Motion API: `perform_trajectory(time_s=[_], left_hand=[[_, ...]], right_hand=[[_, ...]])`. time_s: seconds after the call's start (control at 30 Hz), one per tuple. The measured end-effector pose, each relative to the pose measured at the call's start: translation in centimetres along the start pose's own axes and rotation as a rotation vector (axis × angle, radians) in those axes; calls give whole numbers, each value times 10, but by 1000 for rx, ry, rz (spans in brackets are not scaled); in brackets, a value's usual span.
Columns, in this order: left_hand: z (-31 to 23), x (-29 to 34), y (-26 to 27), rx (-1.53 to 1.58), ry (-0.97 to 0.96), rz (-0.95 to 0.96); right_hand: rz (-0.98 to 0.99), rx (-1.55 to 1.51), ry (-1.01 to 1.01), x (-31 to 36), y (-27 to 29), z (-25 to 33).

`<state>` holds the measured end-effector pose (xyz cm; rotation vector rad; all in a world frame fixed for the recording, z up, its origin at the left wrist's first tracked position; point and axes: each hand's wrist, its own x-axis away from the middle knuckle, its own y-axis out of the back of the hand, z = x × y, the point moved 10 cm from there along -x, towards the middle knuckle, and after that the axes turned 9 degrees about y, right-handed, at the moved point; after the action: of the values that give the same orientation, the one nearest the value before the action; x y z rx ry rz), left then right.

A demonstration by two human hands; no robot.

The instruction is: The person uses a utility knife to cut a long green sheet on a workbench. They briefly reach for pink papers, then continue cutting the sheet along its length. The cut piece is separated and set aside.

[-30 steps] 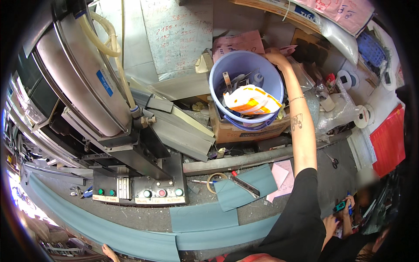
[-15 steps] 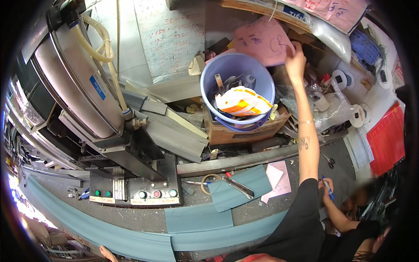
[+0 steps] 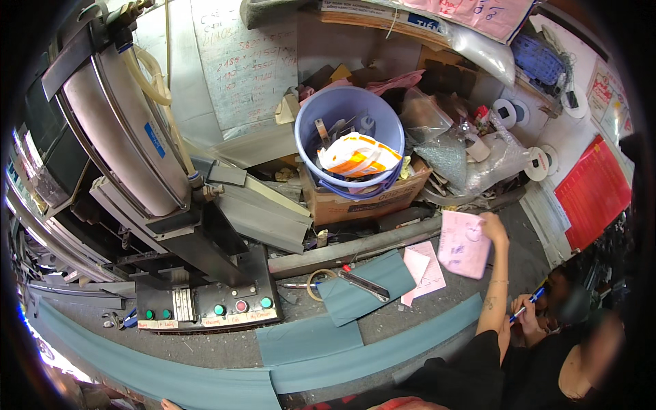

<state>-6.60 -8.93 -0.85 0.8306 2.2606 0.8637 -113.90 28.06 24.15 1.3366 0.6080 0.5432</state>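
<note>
Head view: pink sheet (image 3: 463,247) now over bench (image 3: 222,347), away from bucket (image 3: 384,113), pinched in right fingers (image 3: 490,221); left fingers (image 3: 168,404) unclear.

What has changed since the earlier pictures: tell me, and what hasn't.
The right hand reached beside the bucket, took hold of a pink sheet, and brought it down and nearer, over the bench, next to the pink paper lying there. The bucket, the utility knife and the long teal strip stayed put; the left hand remains by that strip.
</note>
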Motion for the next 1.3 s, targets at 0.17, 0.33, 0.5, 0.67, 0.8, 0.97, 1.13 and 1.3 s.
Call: perform_trajectory(time_s=[0.17, 0.33, 0.5, 0.67, 0.8, 0.97, 1.13, 1.3], left_hand=[[-10, 1, -5, -2, -29, -12], [-18, 7, -6, -5, -51, -27], [-28, 13, -3, -19, -67, -43], [-38, 18, -1, -41, -77, -66], [-52, 17, -2, -45, -105, -78], [-68, 16, -12, -59, -136, -68], [-75, 11, -15, -52, -171, -56], [-71, 8, -15, -48, -186, -54]], right_hand=[[-516, 233, 31, -65, 72, 78], [-858, 47, 520, -149, 155, 241], [-776, 215, 409, -245, 139, 291], [-829, 396, 394, -298, 114, 288], [-806, 446, 393, -300, 111, 275], [-1127, 117, 359, -247, 173, 231], [-1218, -412, 200, -196, 204, 161], [-1531, -150, 534, -66, 204, 161]])
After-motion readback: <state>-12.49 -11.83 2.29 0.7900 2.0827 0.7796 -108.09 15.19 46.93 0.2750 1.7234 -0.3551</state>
